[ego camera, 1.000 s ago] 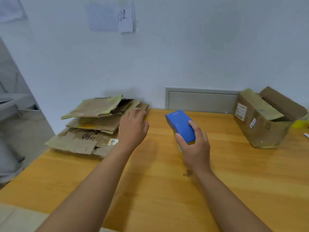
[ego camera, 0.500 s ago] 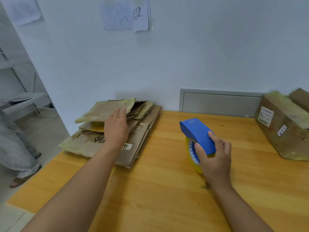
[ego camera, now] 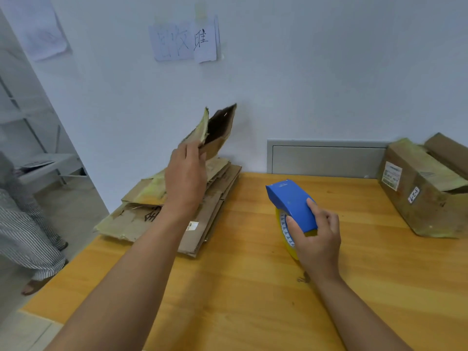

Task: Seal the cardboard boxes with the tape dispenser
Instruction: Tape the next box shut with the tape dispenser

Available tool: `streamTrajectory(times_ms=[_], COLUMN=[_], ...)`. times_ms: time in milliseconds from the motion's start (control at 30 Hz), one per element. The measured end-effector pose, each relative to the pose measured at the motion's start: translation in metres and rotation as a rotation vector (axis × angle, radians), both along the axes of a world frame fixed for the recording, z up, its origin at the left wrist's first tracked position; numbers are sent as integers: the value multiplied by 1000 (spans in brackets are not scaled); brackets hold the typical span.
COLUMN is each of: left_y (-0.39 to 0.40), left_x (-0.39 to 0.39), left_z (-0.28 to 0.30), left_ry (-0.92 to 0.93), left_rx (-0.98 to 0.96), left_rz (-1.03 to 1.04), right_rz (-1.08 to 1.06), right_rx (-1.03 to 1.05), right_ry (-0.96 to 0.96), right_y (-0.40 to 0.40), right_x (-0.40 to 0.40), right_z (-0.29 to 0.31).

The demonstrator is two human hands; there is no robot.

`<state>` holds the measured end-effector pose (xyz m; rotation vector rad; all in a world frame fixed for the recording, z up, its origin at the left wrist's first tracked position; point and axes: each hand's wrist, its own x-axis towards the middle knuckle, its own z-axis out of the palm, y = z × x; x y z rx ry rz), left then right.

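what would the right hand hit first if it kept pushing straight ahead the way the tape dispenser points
Probably nothing soon: the right hand grips the tape dispenser, whose nose aims up-left over bare table toward the wall. The flattened cardboard stack lies left of that line, though depth is unclear.

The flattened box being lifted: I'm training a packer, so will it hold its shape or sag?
The flattened box, pinched by the left hand, stands up nearly straight, so probably stiff and light. Its ragged, worn edges suggest it may bend at creases.

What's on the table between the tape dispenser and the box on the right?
Nothing: in the head view only bare wooden table runs from the tape dispenser, gripped by the right hand, to the cardboard box.
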<state>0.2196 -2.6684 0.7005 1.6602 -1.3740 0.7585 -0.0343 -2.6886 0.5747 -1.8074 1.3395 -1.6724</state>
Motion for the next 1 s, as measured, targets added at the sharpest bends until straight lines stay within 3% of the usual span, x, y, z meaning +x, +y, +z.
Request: streamTrajectory(times_ms=[200, 533, 767, 1000], left_y=[17, 23, 19, 15], left_x=[-59, -148, -164, -158], left_z=[26, 9, -4, -24], left_ry=[192, 377, 409, 427], left_rx=[-77, -67, -14, 69], left_rz=[-168, -341, -348, -309], right_rz=[-64, -265, -309, -309], right_rx=[-36, -25, -17, -157], right_ry=[1, 287, 258, 593], right_y=[6, 23, 24, 36], right_x=[-34, -115, -132, -125], right_z=[22, 16, 22, 18])
